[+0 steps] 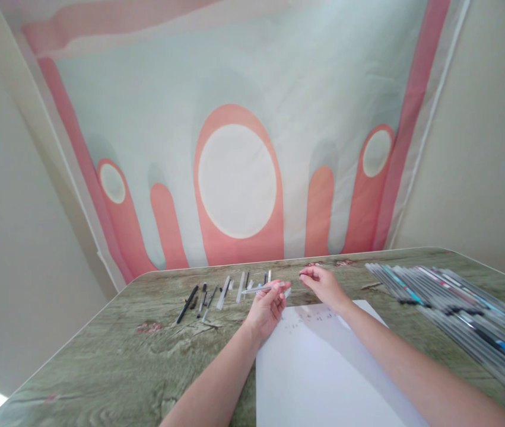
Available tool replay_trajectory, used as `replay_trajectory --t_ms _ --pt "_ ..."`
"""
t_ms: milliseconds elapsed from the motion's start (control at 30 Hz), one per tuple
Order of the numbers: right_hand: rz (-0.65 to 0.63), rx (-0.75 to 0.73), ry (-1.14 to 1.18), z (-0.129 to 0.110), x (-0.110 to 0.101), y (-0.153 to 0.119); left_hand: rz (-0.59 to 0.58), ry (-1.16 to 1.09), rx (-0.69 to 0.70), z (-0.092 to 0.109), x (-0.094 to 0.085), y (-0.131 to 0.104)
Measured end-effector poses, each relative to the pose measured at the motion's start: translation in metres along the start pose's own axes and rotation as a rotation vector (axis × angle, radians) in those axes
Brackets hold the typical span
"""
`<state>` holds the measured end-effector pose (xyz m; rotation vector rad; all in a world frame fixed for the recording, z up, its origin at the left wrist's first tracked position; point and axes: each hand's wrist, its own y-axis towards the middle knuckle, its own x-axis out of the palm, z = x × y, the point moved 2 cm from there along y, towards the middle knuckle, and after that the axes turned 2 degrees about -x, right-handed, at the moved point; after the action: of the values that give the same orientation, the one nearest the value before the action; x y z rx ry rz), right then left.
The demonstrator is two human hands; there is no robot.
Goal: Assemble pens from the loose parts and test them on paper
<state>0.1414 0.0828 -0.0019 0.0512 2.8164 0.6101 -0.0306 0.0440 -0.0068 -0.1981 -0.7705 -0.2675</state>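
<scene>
My left hand (267,308) is closed round a thin clear pen tube (259,289), above the top left corner of a white paper sheet (318,367). To its right, my right hand (323,286) pinches a small dark piece (302,274) between thumb and fingertips, over the table just beyond the sheet. A gap separates the hands. Small faint marks show near the sheet's top edge. Left of my left hand lie a black pen (187,304), clear tubes (224,293) and other thin pen parts.
Many grey pens and refills (452,290), some with blue or red parts, lie in overlapping rows at the right of the wood-patterned table (114,350). A pink and pale green patterned cloth (297,118) hangs behind the table's far edge.
</scene>
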Motion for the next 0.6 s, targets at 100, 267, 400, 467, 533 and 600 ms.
replay_trajectory --t_ms 100,267,400,467,533,600 --pt "-0.054 0.027 0.1 -0.008 0.007 -0.004 -0.009 -0.015 0.002 0.0 0.001 0.0" --pt "-0.162 -0.011 0.176 -0.024 0.016 -0.012 0.011 -0.025 0.001 0.0 0.0 0.0" --pt "-0.117 -0.159 -0.004 -0.034 0.016 -0.014 0.008 -0.02 0.005 0.0 -0.001 0.0" --pt "-0.108 -0.225 -0.055 -0.037 0.015 -0.015 0.009 -0.017 0.002 0.0 0.0 0.0" --pt "-0.113 -0.271 -0.082 -0.04 0.014 -0.016 0.008 -0.017 0.001 0.001 0.001 0.0" --pt "-0.12 -0.303 -0.104 -0.043 0.014 -0.016 0.008 -0.019 0.002 0.001 0.002 -0.001"
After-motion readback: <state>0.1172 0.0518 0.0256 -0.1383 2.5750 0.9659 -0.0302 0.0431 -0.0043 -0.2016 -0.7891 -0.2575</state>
